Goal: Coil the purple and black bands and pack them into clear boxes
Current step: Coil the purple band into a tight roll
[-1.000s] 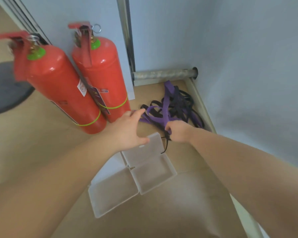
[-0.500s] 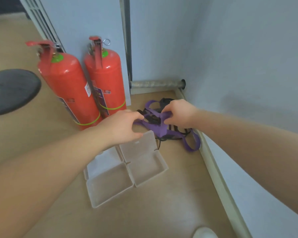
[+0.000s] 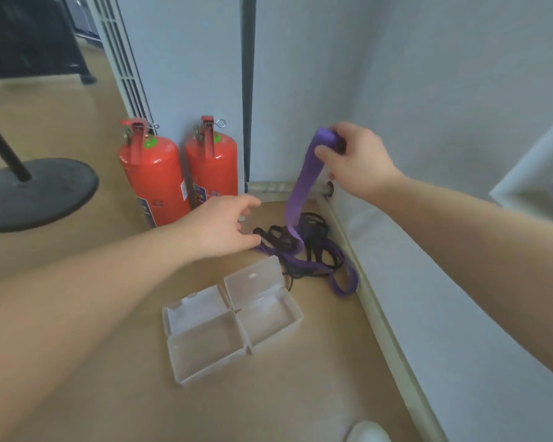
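A purple band (image 3: 304, 183) hangs down from my right hand (image 3: 353, 159), which pinches its upper end high above the floor. Its lower part trails into a tangle on the floor, mixed with black bands (image 3: 313, 240). My left hand (image 3: 222, 226) hovers just left of the tangle, fingers loosely curled, holding nothing that I can see. Two clear boxes stand open side by side in front of the tangle: the left box (image 3: 205, 333) and the right box (image 3: 264, 304). Both look empty.
Two red fire extinguishers (image 3: 211, 164) stand against the wall to the left of the bands. A metal pipe (image 3: 268, 187) runs along the wall's foot. A round black stand base (image 3: 35, 193) lies far left. A baseboard (image 3: 380, 317) borders the floor on the right.
My right hand has risen from the tangle, lifting one end of the purple band. My left hand has let go and stays near the floor. The view has pulled back.
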Action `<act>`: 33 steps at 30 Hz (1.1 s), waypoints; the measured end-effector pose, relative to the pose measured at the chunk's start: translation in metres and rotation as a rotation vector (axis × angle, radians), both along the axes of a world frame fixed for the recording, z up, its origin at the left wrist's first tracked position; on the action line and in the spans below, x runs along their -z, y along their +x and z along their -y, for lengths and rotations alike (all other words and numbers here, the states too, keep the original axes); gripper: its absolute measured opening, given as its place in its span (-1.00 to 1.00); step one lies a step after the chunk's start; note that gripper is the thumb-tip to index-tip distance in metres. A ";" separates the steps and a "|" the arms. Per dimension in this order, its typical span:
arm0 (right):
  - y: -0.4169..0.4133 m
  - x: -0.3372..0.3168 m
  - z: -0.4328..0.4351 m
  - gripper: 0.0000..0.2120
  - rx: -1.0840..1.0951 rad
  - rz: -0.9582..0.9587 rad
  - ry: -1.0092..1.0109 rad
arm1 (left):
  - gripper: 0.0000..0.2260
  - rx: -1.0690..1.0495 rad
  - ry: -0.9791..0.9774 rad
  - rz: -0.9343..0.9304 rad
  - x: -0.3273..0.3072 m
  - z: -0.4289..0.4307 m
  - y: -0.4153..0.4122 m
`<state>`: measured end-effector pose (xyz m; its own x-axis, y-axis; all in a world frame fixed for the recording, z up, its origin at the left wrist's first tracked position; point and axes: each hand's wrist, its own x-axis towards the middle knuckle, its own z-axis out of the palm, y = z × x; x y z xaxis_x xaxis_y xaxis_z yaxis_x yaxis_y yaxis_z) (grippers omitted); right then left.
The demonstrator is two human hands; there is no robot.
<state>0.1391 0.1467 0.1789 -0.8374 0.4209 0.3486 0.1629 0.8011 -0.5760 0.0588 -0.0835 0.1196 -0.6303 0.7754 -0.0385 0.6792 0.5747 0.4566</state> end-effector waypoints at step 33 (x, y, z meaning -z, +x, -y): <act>0.107 0.043 0.020 -0.23 -0.293 0.255 -0.446 | -0.78 0.028 0.545 0.306 -0.076 -0.062 0.104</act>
